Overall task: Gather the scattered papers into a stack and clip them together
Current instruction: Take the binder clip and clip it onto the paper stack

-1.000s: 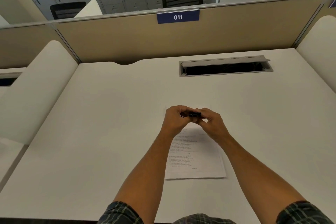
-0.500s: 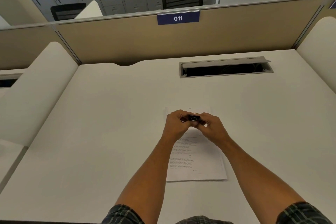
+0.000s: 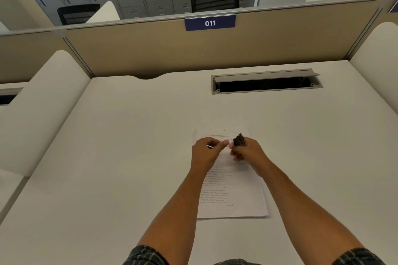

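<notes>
You are looking at a stack of papers (image 3: 231, 196) lying flat on the white desk (image 3: 107, 157), directly in front of you. The top sheet is carrying blocks of small printed text (too fine to read), and the edges are lining up closely, with a slight offset showing along the right and near sides. Your right hand (image 3: 247, 153) is gripping a black binder clip (image 3: 239, 141) with curled fingers, holding it over the far end of the stack. Your left hand (image 3: 206, 153) is sitting just beside it, its fingers curled, thumb and forefinger pinching together; something thin and pale is showing in that hand, and what it is cannot be told.
</notes>
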